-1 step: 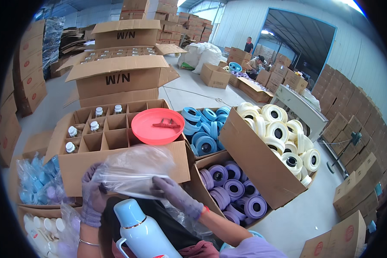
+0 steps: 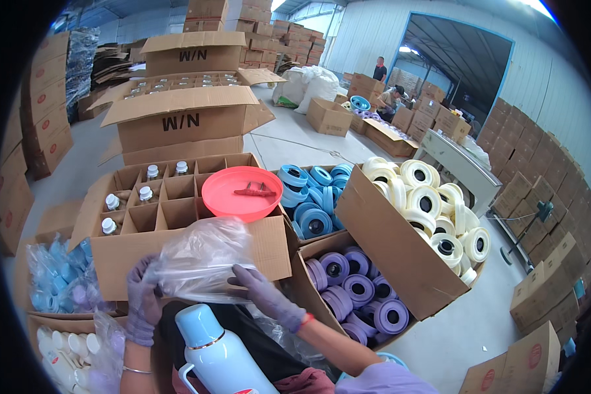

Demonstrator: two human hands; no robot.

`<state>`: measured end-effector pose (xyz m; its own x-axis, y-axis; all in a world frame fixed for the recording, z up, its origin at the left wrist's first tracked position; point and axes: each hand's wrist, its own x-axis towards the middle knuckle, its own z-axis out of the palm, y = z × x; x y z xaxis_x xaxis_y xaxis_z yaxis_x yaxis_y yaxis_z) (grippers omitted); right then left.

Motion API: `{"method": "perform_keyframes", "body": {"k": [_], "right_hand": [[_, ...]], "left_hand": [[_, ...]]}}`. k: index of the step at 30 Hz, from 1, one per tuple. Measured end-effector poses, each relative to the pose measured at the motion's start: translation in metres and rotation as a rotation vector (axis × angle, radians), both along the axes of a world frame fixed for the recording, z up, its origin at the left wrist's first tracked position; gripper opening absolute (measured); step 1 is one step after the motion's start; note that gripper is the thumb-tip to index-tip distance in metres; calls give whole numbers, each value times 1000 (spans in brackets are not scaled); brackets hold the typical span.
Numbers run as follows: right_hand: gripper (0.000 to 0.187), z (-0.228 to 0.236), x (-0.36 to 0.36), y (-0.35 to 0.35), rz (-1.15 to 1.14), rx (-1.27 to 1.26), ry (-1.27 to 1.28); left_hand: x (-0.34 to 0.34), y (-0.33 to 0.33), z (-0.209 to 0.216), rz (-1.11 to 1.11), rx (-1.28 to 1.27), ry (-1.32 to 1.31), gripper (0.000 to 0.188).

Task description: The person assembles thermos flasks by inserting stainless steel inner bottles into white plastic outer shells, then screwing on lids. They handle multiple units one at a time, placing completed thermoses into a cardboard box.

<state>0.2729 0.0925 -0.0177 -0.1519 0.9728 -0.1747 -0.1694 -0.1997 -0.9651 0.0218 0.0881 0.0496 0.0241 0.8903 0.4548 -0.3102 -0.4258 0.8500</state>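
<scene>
A clear plastic bag (image 2: 200,259) is stretched in front of the divided carton (image 2: 190,253). My left hand (image 2: 142,299), in a purple-grey glove, pinches the bag's left end. At the bag's right side, my right hand (image 2: 269,302), gloved alike, has its fingers stretched apart against the film. Below them a light-blue thermos flask (image 2: 226,361) leans in my lap, its cap on. Several bottles with white caps (image 2: 146,194) stand in the carton's cells. On its right corner sits a red plastic basin (image 2: 220,190) holding a small red object with dark prongs (image 2: 256,193).
Cartons to the right hold blue rings (image 2: 315,223), purple rings (image 2: 358,289) and cream rings (image 2: 425,203). Bagged blue parts (image 2: 59,276) and white cups (image 2: 69,345) lie at left. Tall open cartons (image 2: 177,125) stand ahead. Two people are far off near the doorway.
The bag has bunched slightly and its right edge has moved left. My right hand's fingers have spread and shifted a little left. My left hand keeps its grip.
</scene>
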Motion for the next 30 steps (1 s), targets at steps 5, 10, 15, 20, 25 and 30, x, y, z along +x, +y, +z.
{"method": "perform_keyframes", "body": {"k": [5,10,15,20,25,30], "right_hand": [[55,27,-48,-41,31,220,-288],[71,-1,-44,-134,105,507,-291],[92,-24,-9,-216,357,438,-422],[48,-7,47,-221,338,130,-545],[68,-3,17,-153,147,552,-678],[96,9,-52,-151,412,725,-571]], "left_hand": [[-54,-36,-107,270,-331,37,30],[-36,-147,-106,361,-54,508,47],[-13,-210,-110,419,-300,531,43],[-21,-309,-147,230,-5,942,44],[-66,-325,-112,-256,-501,578,36],[-57,-231,-41,67,-486,432,53]]}}
